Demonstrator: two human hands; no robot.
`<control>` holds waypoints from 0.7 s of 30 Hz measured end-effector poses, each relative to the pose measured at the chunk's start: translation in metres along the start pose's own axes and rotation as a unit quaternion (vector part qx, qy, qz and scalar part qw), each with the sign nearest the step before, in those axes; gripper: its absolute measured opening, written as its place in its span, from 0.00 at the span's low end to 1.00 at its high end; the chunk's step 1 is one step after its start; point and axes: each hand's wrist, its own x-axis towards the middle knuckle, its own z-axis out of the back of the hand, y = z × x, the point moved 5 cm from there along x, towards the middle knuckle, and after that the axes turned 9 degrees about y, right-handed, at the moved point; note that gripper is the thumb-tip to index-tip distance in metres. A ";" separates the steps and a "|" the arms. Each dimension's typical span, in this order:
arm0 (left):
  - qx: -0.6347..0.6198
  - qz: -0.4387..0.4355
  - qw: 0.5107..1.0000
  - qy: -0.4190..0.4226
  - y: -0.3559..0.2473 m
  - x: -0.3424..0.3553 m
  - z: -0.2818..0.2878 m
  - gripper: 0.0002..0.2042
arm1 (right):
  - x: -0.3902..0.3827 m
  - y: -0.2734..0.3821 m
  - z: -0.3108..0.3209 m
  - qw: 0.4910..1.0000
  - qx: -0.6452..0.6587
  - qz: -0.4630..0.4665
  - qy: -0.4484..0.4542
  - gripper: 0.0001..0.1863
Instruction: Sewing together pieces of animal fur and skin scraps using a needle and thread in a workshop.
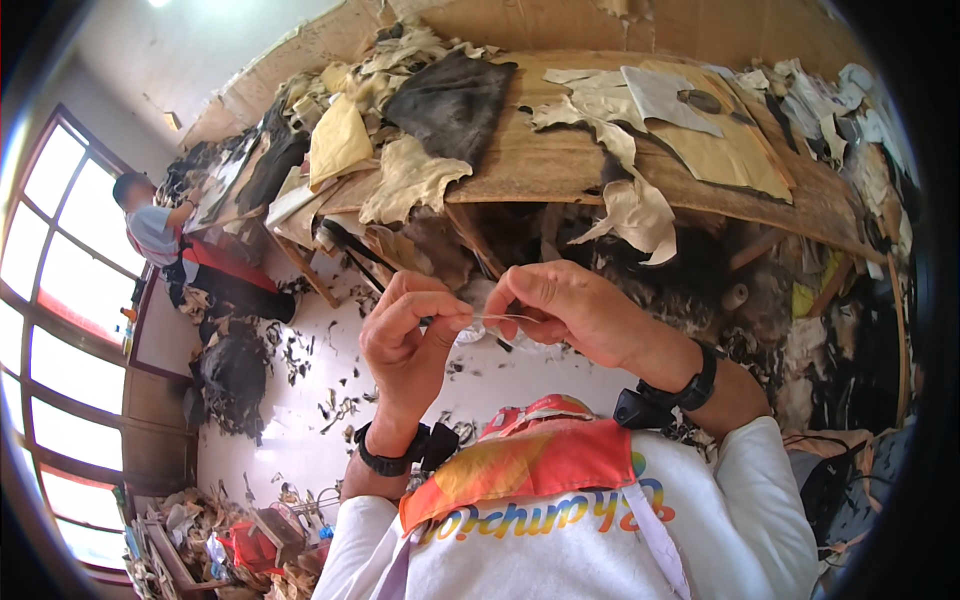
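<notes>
Both my hands are raised over the floor, just off the front of the cluttered table. My left hand (pixel 405 340) pinches one end of a thin, pale strand (pixel 490 317) between thumb and index finger. My right hand (pixel 565 312) has its fingers curled around the strand's other part, close beside my left fingertips. I cannot make out whether the strand is thread or something stiffer. Behind and below my fingers is a whitish crumpled item (pixel 470 336), partly hidden.
A long wooden table (pixel 545 170) bears hide pieces (pixel 440 100) and paper patterns (pixel 715 160). A co-worker (pixel 150 225) stands at the far left by windows (pixel 60 320). Dark scraps litter the pale floor (pixel 290 440). Piles of material (pixel 830 380) crowd the right; a cluttered heap sits lower left.
</notes>
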 end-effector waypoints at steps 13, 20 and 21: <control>0.007 0.003 1.000 -0.006 0.002 -0.004 0.000 0.06 | 0.008 0.006 -0.011 0.989 -0.130 0.064 -0.007 0.09; -0.006 -0.003 1.000 0.000 0.006 -0.005 -0.002 0.06 | 0.014 0.007 -0.009 0.976 -0.197 0.083 -0.027 0.11; -0.008 -0.008 1.000 0.001 0.006 -0.005 -0.003 0.06 | 0.015 0.006 -0.008 0.978 -0.184 0.087 -0.036 0.12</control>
